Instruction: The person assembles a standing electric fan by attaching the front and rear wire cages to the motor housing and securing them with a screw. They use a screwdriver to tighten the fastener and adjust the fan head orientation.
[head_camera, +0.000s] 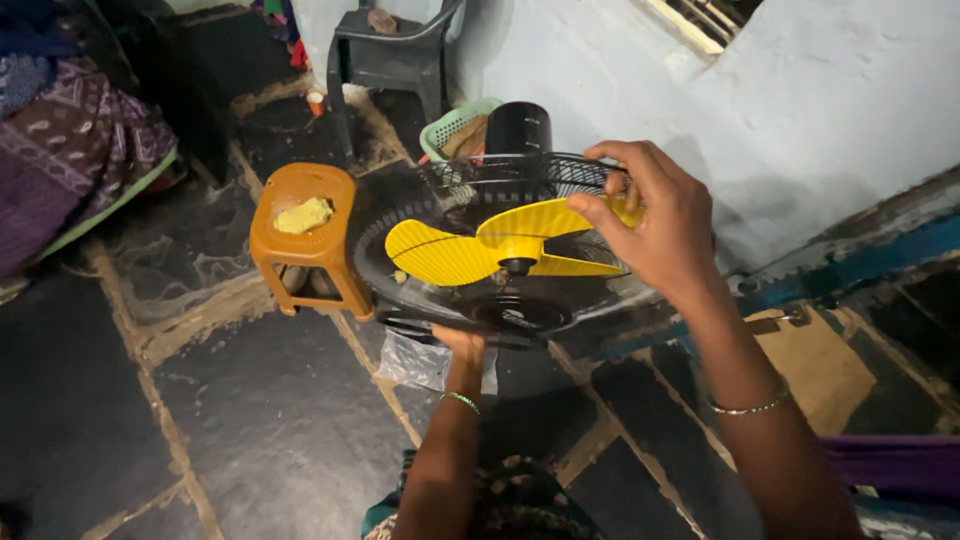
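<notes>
Yellow fan blade (480, 250) sits w/ its black hub facing up, inside the black wire rear guard (470, 180) of a table fan; front guard is off, so the blades are open from above. Right hand (655, 225) comes in from the right, fingertips pinched on the tip of the right-hand blade, which runs roughly left-right from hub to that hand. Left hand (462, 345) is under the near rim of the guard, gripping it from below; fingers mostly hidden, so how tight can't be told. Right hand is the nearer one to the blades. Orange plastic stool (305, 235) stands just beside the guard on the left, w/ a yellow cloth (303, 214) on top. Pale wall (800, 110) close behind and to the right; black motor housing (518, 128) and a green basket (450, 125) behind. Open stone floor (250, 420) at near left
</notes>
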